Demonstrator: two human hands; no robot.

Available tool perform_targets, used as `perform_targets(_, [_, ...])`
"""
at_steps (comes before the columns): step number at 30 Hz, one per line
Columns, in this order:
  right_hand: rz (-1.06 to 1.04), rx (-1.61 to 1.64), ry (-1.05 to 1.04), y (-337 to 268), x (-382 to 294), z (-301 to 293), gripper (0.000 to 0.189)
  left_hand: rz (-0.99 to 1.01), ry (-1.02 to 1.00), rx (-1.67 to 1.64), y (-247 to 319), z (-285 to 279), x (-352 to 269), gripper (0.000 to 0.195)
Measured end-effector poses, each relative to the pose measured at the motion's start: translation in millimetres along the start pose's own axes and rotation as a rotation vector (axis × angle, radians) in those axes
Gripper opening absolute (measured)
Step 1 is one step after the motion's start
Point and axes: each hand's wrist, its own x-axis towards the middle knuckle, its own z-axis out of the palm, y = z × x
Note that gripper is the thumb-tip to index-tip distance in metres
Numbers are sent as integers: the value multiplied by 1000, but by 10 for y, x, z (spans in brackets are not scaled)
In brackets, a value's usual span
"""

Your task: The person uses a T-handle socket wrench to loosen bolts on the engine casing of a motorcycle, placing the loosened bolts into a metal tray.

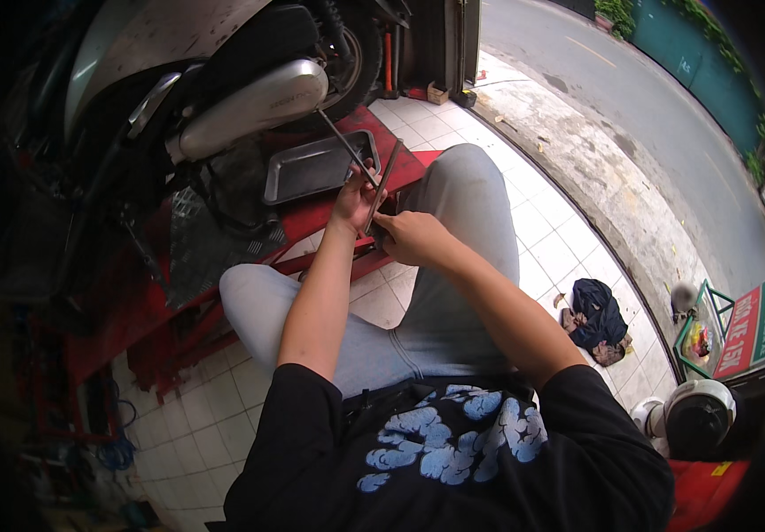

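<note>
A T-handle socket wrench (346, 146) reaches from my hands to the rear edge of the silver transmission cover (256, 106) of a Honda scooter. My left hand (356, 199) wraps around the wrench near where shaft and crossbar meet. The fingers of my right hand (416, 236) close on the near end of the crossbar. The far end of the crossbar sticks up past my left hand. The socket tip meets the cover's edge, but any bolt there is too small to make out. Behind my left hand, a shallow metal tray (283, 174) lies under the cover.
The scooter stands on a red lift platform (402, 166) in front of my knees. A dark bundled cloth (595, 312) lies on the white tiled floor to the right. Further right are a sign board (748, 332) and a white-and-black round object (701, 412). Blue hose (116, 452) lies at lower left.
</note>
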Motion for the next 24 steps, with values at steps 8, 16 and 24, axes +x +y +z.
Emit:
perform_targets(8, [75, 240, 585, -106, -75, -134, 68, 36, 60, -71, 47, -23, -3, 31])
perform_targets(16, [-225, 117, 162, -76, -47, -1, 65, 38, 28, -92, 50, -88, 18, 33])
perform_targets(24, [-175, 116, 666, -137, -90, -81, 57, 80, 36, 11, 13, 9, 64, 41])
